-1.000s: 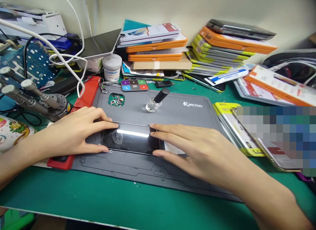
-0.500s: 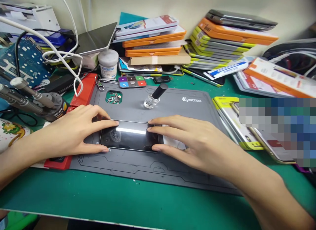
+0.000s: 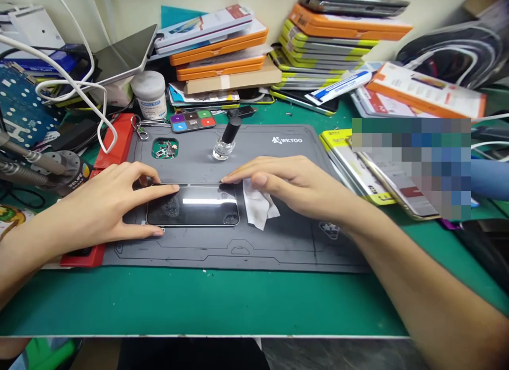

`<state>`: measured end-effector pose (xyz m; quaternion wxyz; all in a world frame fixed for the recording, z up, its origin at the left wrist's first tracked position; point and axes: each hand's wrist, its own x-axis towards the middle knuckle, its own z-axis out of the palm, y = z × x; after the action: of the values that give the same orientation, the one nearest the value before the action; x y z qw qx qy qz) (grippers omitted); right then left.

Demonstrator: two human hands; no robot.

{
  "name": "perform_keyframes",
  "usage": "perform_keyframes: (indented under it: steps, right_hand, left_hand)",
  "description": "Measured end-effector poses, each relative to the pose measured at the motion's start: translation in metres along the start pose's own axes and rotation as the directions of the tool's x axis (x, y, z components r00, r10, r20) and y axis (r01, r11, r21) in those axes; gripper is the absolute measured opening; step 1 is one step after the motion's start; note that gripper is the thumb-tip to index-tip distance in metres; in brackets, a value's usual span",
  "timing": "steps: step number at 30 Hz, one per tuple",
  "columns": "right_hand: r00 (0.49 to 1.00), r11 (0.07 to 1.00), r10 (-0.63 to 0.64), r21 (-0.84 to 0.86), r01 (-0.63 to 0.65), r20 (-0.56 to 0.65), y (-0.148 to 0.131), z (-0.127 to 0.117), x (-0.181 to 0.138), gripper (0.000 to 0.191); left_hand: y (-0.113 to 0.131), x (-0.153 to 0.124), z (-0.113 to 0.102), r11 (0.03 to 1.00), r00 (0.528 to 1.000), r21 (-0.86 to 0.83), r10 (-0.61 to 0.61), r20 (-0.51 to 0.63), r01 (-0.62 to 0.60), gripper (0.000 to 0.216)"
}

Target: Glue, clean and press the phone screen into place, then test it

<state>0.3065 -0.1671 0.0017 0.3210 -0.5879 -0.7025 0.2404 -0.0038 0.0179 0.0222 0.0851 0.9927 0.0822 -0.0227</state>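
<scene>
A black phone (image 3: 193, 205) lies face up on the grey work mat (image 3: 246, 248), smudged and glaring. My left hand (image 3: 107, 205) grips its left end, index fingertip on the far edge and thumb on the near edge. My right hand (image 3: 286, 182) rests palm down beside the phone's right end, its index fingertip touching the far right corner. A crumpled white wipe (image 3: 256, 205) lies partly under this hand. A small clear bottle with a black cap (image 3: 226, 142) stands tilted just behind.
Stacks of orange and yellow-green boxes (image 3: 222, 52) line the back wall. A white jar (image 3: 149, 94), a coloured key card (image 3: 193, 121) and a tray of small screws (image 3: 164, 148) sit at the mat's far left. Soldering tools (image 3: 40, 166) and a red strip (image 3: 113, 147) stand left.
My right hand has lifted off the phone's right end and shifted back, uncovering the white wipe. My view has tipped down and moved right. The left hand keeps its grip.
</scene>
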Motion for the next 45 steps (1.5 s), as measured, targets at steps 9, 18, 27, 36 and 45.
perform_keyframes:
  steps: [9, 18, 27, 36, 45]
  right_hand:
    - [0.989, 0.988, 0.125, 0.103, -0.117, -0.073, 0.004, 0.010, -0.001, 0.031]
    - [0.994, 0.995, 0.089, 0.039, -0.087, -0.056, 0.005, 0.015, 0.000, 0.028]
    - [0.997, 0.996, 0.081, 0.037, -0.080, -0.013, 0.003, 0.008, -0.003, 0.026]
    - [1.000, 0.999, 0.020, -0.044, -0.020, -0.003, 0.002, 0.022, 0.000, 0.028]
    - [0.993, 0.973, -0.095, -0.216, 0.078, -0.070, 0.000, 0.045, -0.003, 0.036]
  left_hand:
    - [0.004, -0.002, -0.002, 0.999, 0.999, -0.033, -0.035, -0.019, 0.035, 0.072]
    - [0.005, -0.005, -0.001, 0.999, 1.000, -0.029, -0.018, -0.018, 0.018, 0.073]
    - [0.002, -0.001, 0.002, 0.994, 0.998, -0.096, -0.051, -0.039, 0.047, 0.068]
    - [0.001, -0.002, 0.006, 0.996, 0.997, -0.081, -0.051, -0.055, 0.047, 0.069]
    - [0.001, -0.004, 0.006, 0.996, 0.999, -0.079, -0.048, -0.025, 0.045, 0.079]
